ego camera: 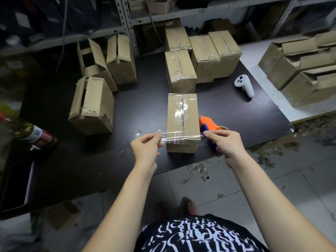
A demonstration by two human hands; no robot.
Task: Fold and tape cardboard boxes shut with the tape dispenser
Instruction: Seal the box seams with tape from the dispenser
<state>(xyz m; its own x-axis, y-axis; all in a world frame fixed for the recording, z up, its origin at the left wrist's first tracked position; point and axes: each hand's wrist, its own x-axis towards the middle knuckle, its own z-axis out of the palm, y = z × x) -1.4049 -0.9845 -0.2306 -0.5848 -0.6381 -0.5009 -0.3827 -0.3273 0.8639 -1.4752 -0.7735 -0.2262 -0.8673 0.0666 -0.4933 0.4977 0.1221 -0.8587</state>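
Left hand: my thumb and forefinger pinch the left end of a clear tape strip; the other fingers are curled loosely.
Right hand: my thumb and forefinger nip the strip's right end, and the rest of the hand is wrapped round the blue handle of the dispenser.
Tape: stretched taut between my hands, across the near end of the box's top. I cannot tell if it touches the cardboard.
Box: flaps shut, standing on the near middle of the table. One strip already runs along the centre seam.
Dispenser: orange body with a blue grip, just right of the box at its near corner.
Far middle: taped boxes in a cluster.
Left: open boxes with flaps loose.
Right: more open boxes on a white surface.
Controller: white, lying on the table to the right, well apart from the box.
Bottle: at the left edge, on its side. It has a red and white label whose text is too blurred to read.
Shirt: black with white lettering I cannot make out.
Floor: tape and cardboard scraps near the table edge.
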